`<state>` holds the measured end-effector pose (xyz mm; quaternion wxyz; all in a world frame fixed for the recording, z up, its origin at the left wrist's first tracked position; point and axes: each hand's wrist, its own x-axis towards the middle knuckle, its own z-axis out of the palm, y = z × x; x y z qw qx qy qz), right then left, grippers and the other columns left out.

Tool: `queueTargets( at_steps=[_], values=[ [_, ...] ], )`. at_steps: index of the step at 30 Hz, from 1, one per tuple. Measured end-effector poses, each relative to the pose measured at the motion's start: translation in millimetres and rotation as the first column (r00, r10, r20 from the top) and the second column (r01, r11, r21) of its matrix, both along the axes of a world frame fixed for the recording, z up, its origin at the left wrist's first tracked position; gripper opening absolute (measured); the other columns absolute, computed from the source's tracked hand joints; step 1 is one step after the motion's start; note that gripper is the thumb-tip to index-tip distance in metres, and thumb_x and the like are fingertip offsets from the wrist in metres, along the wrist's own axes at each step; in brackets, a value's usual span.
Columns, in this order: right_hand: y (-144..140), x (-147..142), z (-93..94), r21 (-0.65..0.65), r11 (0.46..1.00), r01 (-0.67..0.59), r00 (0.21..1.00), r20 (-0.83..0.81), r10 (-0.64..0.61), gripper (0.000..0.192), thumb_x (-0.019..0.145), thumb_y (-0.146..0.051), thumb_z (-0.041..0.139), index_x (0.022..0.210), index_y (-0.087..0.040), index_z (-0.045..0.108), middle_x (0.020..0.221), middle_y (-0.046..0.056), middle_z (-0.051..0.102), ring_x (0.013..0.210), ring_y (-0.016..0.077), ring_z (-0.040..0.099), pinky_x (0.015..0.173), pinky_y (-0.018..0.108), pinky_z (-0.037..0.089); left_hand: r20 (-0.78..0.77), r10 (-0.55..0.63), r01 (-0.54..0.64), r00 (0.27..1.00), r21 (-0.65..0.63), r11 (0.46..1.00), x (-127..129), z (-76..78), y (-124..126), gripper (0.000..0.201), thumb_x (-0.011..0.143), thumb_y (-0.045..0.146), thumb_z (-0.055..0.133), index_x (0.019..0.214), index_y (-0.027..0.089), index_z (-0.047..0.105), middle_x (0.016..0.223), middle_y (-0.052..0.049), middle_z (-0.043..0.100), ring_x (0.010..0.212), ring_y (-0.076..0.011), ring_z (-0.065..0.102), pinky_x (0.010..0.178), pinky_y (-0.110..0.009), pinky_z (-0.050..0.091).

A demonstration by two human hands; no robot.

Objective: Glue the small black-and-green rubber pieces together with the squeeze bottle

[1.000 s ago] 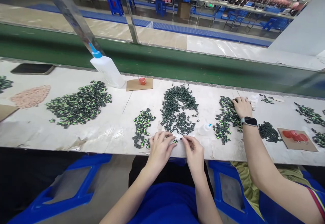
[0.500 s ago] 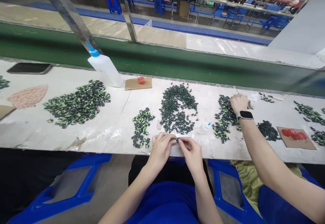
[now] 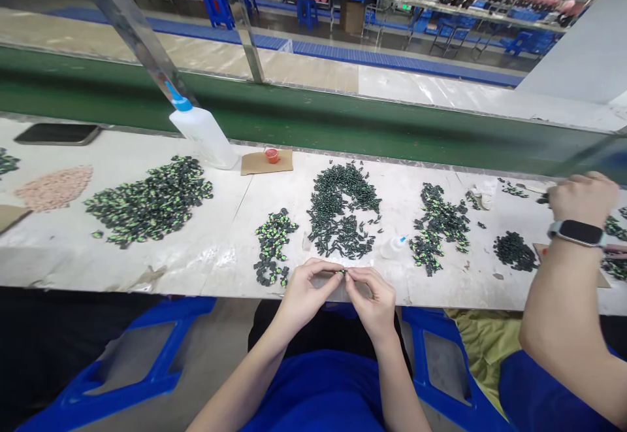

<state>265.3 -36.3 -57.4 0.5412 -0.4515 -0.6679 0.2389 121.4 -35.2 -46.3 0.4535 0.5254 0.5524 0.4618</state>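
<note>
Fingertips of my left hand [image 3: 307, 289] and my right hand [image 3: 375, 298] meet at the table's front edge, pinching one small dark piece [image 3: 343, 272] between them. Its exact shape is mostly covered by the fingers. Just beyond lies a pile of small dark green pieces [image 3: 337, 200]. To the left of my hands is a smaller heap of black-and-green pieces [image 3: 275, 236]. A small clear bottle with a blue tip [image 3: 393, 247] lies on the table to the right of my right hand.
A white squeeze bottle [image 3: 206, 136] leans near the metal post. Beside it, a red cup [image 3: 272, 155] sits on cardboard [image 3: 249, 165]. Larger black-and-green [image 3: 151, 203] and pink piles [image 3: 53, 188] lie left. At right, a co-worker's hand [image 3: 582, 198] reaches over the table.
My hands stay together, with the fingers shifted slightly around the small piece. The co-worker's hand has moved right, away from the black-and-green pile.
</note>
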Motion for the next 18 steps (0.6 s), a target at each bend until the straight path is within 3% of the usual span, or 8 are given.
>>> queueTargets(
  at_steps=[5,9,15,18],
  values=[
    [-1.5,0.4,8.9,0.093,0.996,-0.007,0.993,0.117,-0.004,0.013,0.080,-0.008,0.060,0.083,-0.019,0.065,0.076,0.005,0.070,0.070,0.0164,0.067,0.065,0.030,0.057,0.019,-0.009,0.010,1.000,-0.044,0.999,0.4,0.8,-0.6,0.014,0.070,0.026,0.068,0.079,0.019,0.075,0.081,-0.006,0.073,0.076,-0.0183,0.068,0.078,-0.031,0.056],
    [-1.3,1.2,8.3,0.012,1.000,-0.013,0.992,0.128,0.012,0.012,0.080,-0.011,0.059,0.088,-0.018,0.065,0.073,0.004,0.068,0.065,0.0148,0.064,0.060,0.028,0.056,-0.013,-0.002,0.001,1.000,-0.031,1.000,-0.8,3.1,-0.7,0.013,0.069,0.026,0.067,0.078,0.019,0.075,0.079,-0.006,0.072,0.075,-0.0188,0.068,0.077,-0.031,0.055],
    [-1.7,0.1,4.7,-0.091,0.996,-0.024,1.000,0.015,0.026,0.010,0.079,-0.015,0.061,0.087,-0.019,0.064,0.073,0.002,0.066,0.062,0.0136,0.063,0.058,0.026,0.056,-0.097,-0.019,0.019,0.995,0.004,1.000,0.5,8.3,-4.1,0.013,0.072,0.027,0.065,0.077,0.020,0.074,0.081,-0.006,0.071,0.077,-0.0193,0.068,0.075,-0.032,0.054],
    [-3.6,2.5,7.4,-0.114,0.993,-0.038,0.999,-0.007,0.037,0.009,0.078,-0.014,0.061,0.084,-0.019,0.065,0.073,0.003,0.066,0.063,0.0139,0.063,0.058,0.026,0.055,-0.156,-0.066,0.072,0.985,0.033,0.997,0.6,8.9,-7.6,0.022,0.078,0.028,0.060,0.097,0.023,0.069,0.087,-0.005,0.072,0.086,-0.0199,0.067,0.089,-0.036,0.049]
  ],
)
